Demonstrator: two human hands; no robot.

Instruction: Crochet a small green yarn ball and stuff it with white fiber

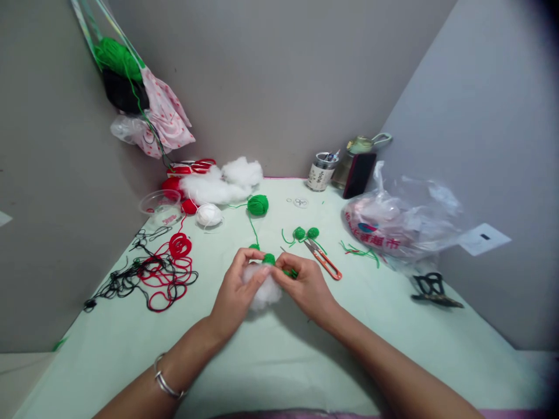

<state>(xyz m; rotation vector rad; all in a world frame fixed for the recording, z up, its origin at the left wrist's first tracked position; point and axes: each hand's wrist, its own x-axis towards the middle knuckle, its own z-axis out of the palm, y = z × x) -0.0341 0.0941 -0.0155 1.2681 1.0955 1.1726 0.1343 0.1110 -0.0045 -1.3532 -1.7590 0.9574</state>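
L hand fingers closed on white fluff; R hand fingertips pinched narrow on green knit pc, both pcs at clock ctr. Plastic bag, 2 o'clock: red print incl. "超市". Tin, 1 o'clock: label chars too sm. to read.

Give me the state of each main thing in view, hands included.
Left hand: holding white stuffing
Right hand: pinching at the green piece
Orange-handled snips: lying unheld
Green yarn ball: wound, strand trailing
White yarn ball: wound
Black cord: loosely tangled
Red cord: partly coiled, partly loose
Phone: propped upright
Pen tin: upright, open
Plastic bag: bulging
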